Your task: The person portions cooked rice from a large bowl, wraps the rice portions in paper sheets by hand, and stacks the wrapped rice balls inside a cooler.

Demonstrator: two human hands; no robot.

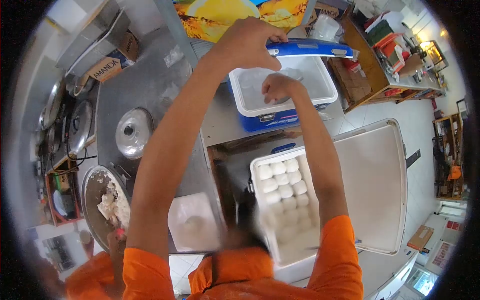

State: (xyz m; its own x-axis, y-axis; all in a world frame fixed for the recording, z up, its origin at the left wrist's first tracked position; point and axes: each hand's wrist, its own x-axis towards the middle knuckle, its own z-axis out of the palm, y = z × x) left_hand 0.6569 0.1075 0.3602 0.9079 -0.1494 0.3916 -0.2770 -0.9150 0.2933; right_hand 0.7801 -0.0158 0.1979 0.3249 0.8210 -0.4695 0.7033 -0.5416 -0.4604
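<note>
My left hand point(250, 44) grips the raised blue lid point(315, 48) of a cooler, thumb below its edge and fingers above. Inside the white-lined blue cooler point(265, 121) is my right hand point(281, 89), fingers curled round something I cannot make out. Pale contents lie in the cooler, too indistinct to name. Below it stands an open white box point(270, 247) with rows of round white pieces point(285, 191). The box's lid point(372, 187) is swung out to the right.
At the left, a co-worker's hand point(117, 245) is at a large pot point(91, 212) with white, doughy food. A metal lid point(135, 132) and a white tray point(192, 220) lie on the dark counter point(117, 95). Wooden shelving point(375, 75) stands at the upper right.
</note>
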